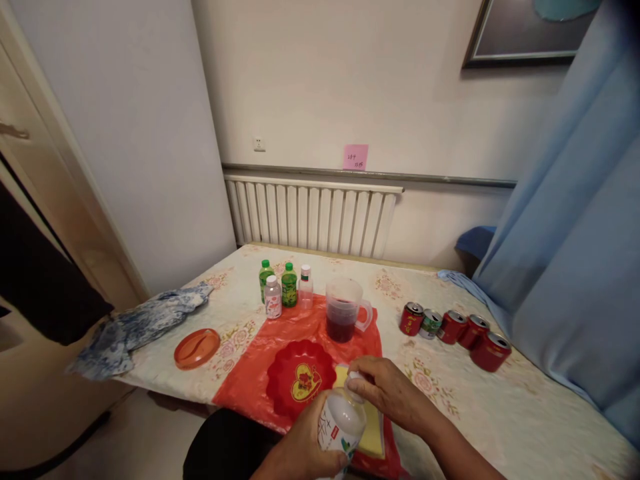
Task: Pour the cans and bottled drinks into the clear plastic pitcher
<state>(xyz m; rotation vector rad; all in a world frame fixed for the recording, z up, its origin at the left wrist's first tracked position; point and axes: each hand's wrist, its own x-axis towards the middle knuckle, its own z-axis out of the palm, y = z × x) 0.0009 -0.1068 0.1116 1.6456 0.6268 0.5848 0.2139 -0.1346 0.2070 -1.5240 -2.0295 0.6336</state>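
My left hand (309, 440) is wrapped round the body of a clear plastic bottle (345, 421) with a white printed label, tilted toward the right. At its top, the fingers of my right hand (383, 387) are closed round the white bottle cap (354, 377); whether the cap is loose I cannot tell. Just beyond lies a red scalloped plate (280, 373) with a yellow heart print. A clear measuring jug (344, 313) of dark liquid stands behind it on a red plastic sheet (245, 383). Under my right hand is a yellow cloth (373, 433), partly hidden.
Several bottles, including a green one (289, 287), stand left of the jug. A row of cans (455, 327) stands at the right. An orange-red lid (197, 349) and a blue-white cloth (150, 327) lie left on the flowered tablecloth (545, 413). A blue curtain (565, 220) hangs right.
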